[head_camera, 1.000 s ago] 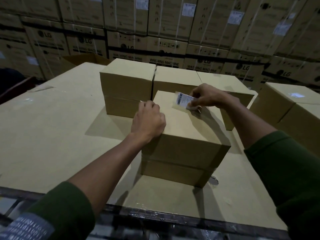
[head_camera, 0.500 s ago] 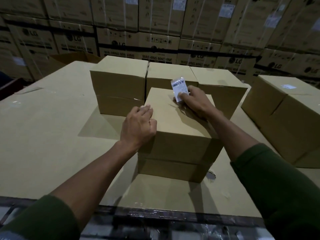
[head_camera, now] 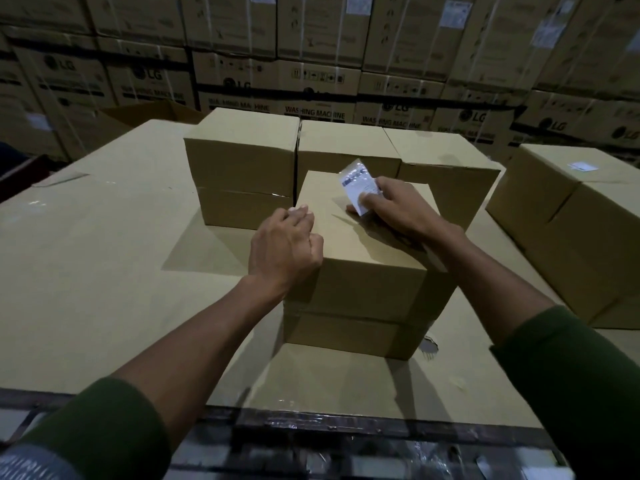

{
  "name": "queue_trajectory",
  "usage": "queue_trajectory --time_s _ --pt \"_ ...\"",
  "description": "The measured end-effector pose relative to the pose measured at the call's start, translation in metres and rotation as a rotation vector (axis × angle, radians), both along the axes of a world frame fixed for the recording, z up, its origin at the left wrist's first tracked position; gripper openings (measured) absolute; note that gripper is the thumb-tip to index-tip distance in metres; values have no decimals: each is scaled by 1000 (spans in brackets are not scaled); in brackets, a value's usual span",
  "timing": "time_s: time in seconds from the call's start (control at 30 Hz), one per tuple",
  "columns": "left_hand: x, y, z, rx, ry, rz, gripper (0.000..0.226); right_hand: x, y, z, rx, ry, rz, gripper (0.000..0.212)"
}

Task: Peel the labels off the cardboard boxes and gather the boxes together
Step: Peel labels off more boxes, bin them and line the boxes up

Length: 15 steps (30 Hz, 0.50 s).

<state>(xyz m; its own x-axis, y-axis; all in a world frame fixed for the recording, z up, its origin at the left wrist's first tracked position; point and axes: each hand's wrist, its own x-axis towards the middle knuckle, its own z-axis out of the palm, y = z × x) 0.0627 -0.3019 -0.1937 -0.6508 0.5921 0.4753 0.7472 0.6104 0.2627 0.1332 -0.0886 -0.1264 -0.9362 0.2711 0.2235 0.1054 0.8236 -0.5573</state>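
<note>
A plain cardboard box [head_camera: 367,289] stands in front of me on a cardboard-covered surface [head_camera: 86,254]. My left hand [head_camera: 285,245] presses on the box's top left edge with fingers curled. My right hand [head_camera: 398,207] rests on the box's top and pinches a white barcode label [head_camera: 358,187], which stands up off the lid. Behind this box, three more plain boxes sit side by side: one at left [head_camera: 242,164], one in the middle [head_camera: 343,147], one at right [head_camera: 446,168].
Another box [head_camera: 568,216] with a white label [head_camera: 581,166] on top stands at the right. A wall of stacked washing machine cartons [head_camera: 311,64] fills the background. An open carton flap [head_camera: 152,112] shows at the back left. A dark rail [head_camera: 311,427] runs along the near edge.
The label has come off the lid and now stands upright in my right hand, which drew back toward me. My left hand stays on the box's left edge.
</note>
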Motion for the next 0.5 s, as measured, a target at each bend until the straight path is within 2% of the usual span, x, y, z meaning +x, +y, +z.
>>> queue_trajectory --time_s 0.23,0.5 --pt "-1 1 -1 13 11 -14 60 -6 31 8 18 4 -139 26" --pt "-3 1 -1 -23 24 -4 63 -31 -11 6 -76 9 -68 29"
